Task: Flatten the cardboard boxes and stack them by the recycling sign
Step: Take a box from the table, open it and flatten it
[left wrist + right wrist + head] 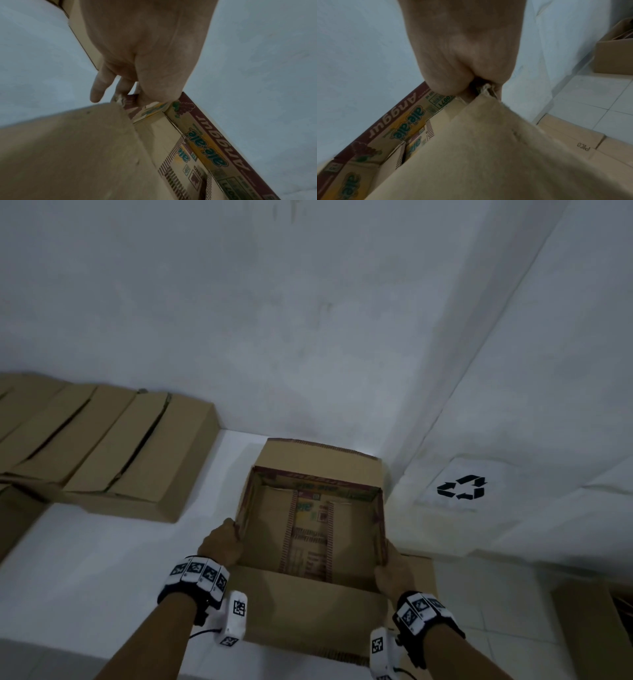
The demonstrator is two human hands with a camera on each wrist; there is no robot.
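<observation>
Looking down from the head view, an open box [313, 529] sits between both hands, its mouth facing the camera and its printed inner walls visible. Left hand [222, 546] grasps the box's left wall edge; right hand [392, 571] grasps the right wall edge. One plain flap [301, 611] hangs toward the person, and a far flap [318, 460] lies against the wall [274, 320]. Box position: held in the corner of the room, just left of the recycling sign [462, 487], which is printed on a white sheet on the right-hand wall. A row of closed boxes [113, 453] lies well apart to the left on the floor [102, 559]. Part of another carton [592, 621] shows at lower right.

Left wrist view: the left hand [145, 47] pinches the box [205, 148] at a corner of its rim, thumb inside against the printed face, fingers [97, 89] outside; grip clenched on cardboard. Lettering "ale-ale" and "Anggur" reads along the inner wall.

Right wrist view: the right hand [464, 47] pinches the opposite corner of the box [471, 155], grip likewise closed on the cardboard edge. Flattened cardboard [573, 142] lies on the tiled floor [599, 94] beside the wall, and an open carton [616, 54] stands beyond it.
</observation>
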